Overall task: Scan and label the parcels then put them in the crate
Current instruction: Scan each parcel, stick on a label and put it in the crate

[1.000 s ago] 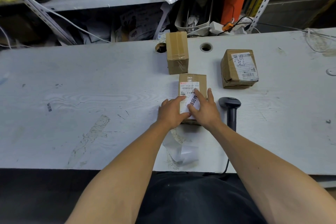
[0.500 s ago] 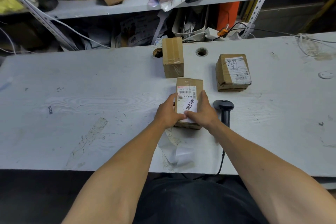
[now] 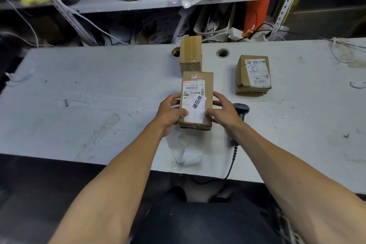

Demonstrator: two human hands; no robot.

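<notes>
Both of my hands have slid off the top of the parcel [image 3: 197, 99] and out to its flanks since a second ago, when my right fingers were pressing the white sticker [image 3: 196, 110] flat; now it lies askew across the lower part of the printed label, and the box looks just clear of the table [image 3: 89, 95] at its near end, though I cannot be sure.

My left hand [image 3: 170, 111] curls round the left edge, thumb on top at the sticker's corner; my right hand [image 3: 221, 110] grips the right edge the same way. The parcel lies between my palms, its long axis running straight away from me, so the near short end faces my body and neither hand is nearer than the other. No crate shows anywhere (I judge the carry must go out of view, to a side I cannot tell).

Counting: three parcels on the table, the held one, a plain taped box [image 3: 190, 53] just behind it, and a labelled box [image 3: 252, 75] well off to the right. One scanner [image 3: 240, 110] lies just beside my right hand. One loose strip of backing paper [image 3: 186, 152] sits near the table's front edge.
</notes>
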